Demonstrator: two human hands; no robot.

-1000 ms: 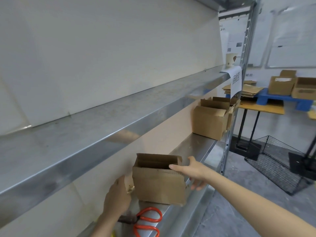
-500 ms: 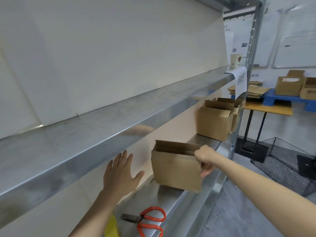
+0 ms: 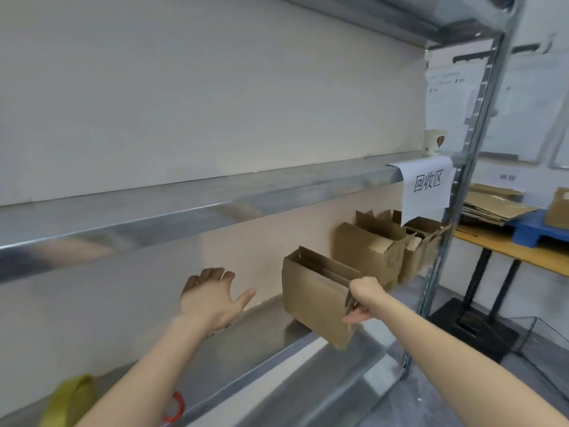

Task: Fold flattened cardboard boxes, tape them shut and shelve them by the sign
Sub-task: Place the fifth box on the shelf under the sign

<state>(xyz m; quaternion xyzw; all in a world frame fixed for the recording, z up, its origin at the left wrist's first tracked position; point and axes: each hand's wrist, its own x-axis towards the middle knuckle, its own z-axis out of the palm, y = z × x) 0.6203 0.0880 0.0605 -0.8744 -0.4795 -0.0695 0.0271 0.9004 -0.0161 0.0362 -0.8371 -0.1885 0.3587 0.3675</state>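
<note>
Presently, the right hand (image 3: 361, 300) has its grip closed on the near top edge of an open-topped brown cardboard box (image 3: 314, 297), with the fingers curled round the rim. That box is tilted at the front of the lower steel shelf (image 3: 261, 349). Its near bottom corner projects past the shelf's front edge, and contact with the shelf cannot be confirmed. The left hand (image 3: 212, 298) holds nothing. Its fingers are straight and spread, raised to the left of the box and apart from it. Further right on the same shelf stand two more open brown cardboard boxes (image 3: 366, 251), touching each other, below a white paper sign (image 3: 428, 186) hanging from the upper steel shelf (image 3: 215, 195). A yellow tape roll (image 3: 72, 402) and a red scissors handle (image 3: 177, 406) lie at the near left end of the lower shelf.
</note>
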